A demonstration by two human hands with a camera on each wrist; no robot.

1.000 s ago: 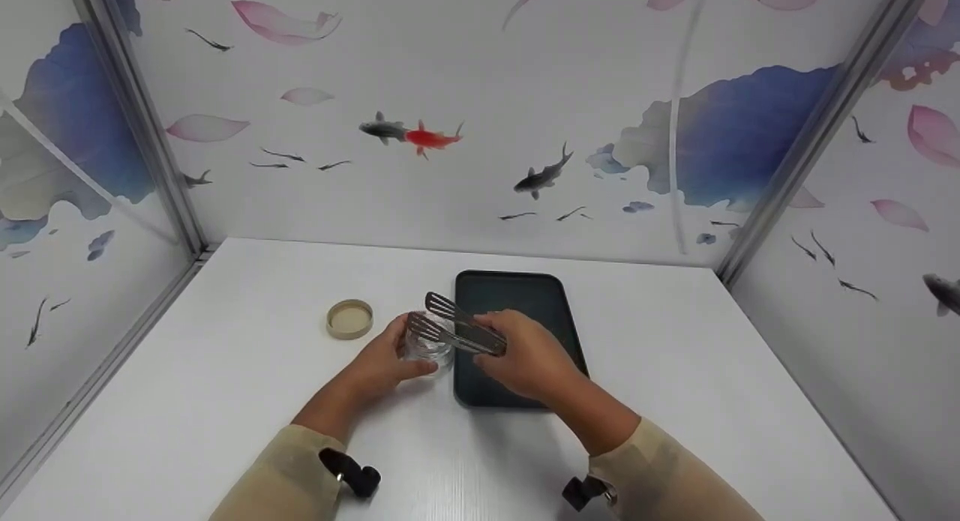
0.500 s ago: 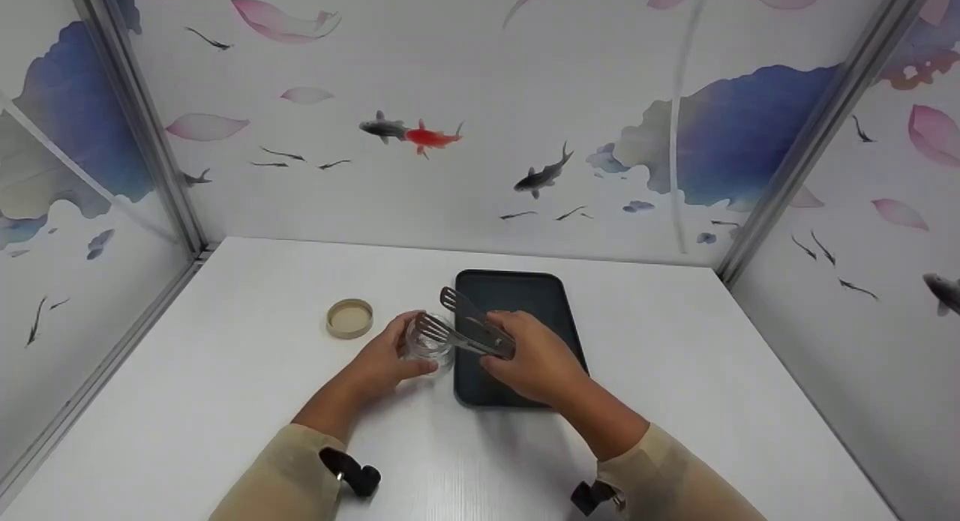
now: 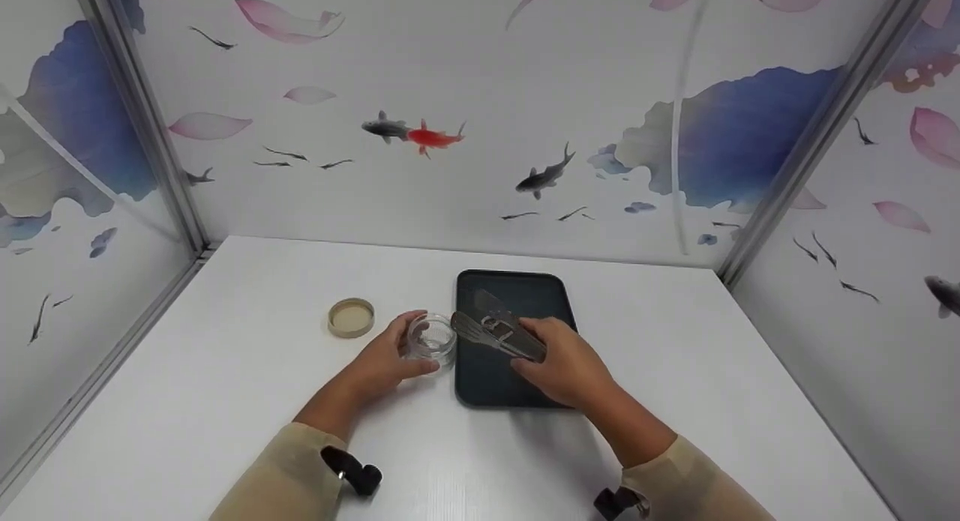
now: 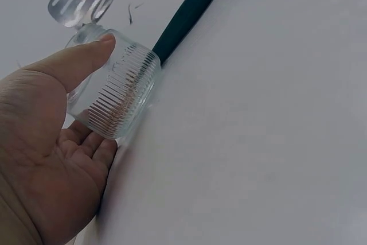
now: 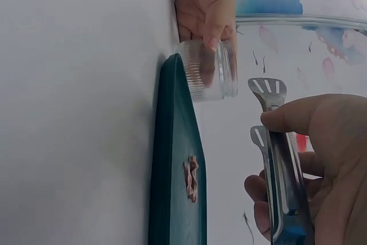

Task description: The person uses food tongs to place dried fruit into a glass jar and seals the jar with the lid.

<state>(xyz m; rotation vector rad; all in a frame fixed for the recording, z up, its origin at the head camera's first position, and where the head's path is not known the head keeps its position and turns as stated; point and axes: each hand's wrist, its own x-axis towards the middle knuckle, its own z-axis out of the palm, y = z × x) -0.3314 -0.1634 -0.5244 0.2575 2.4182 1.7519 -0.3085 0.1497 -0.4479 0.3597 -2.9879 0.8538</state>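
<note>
My left hand (image 3: 386, 356) holds a clear glass jar (image 3: 433, 341) from its left side, thumb in front and fingers behind. The jar stands open-topped at the tray's left edge, and its ribbed wall shows in the left wrist view. My right hand (image 3: 574, 363) grips metal tongs (image 5: 281, 170) with slotted ends, thumb on one arm and fingers on the other. In the right wrist view the tong ends are apart, with nothing visible between them. They hang above the left part of a dark green tray (image 3: 487, 386). Small pinkish-brown pieces (image 5: 191, 179) lie on that tray.
A round beige lid (image 3: 351, 318) lies on the white table (image 3: 262, 386), left of the jar and behind my left hand. Printed panels (image 3: 480, 71) enclose the table at the back and both sides.
The tongs have moved right, from over the jar's mouth to over the tray, with my right hand and forearm. My left hand and the jar keep their place.
</note>
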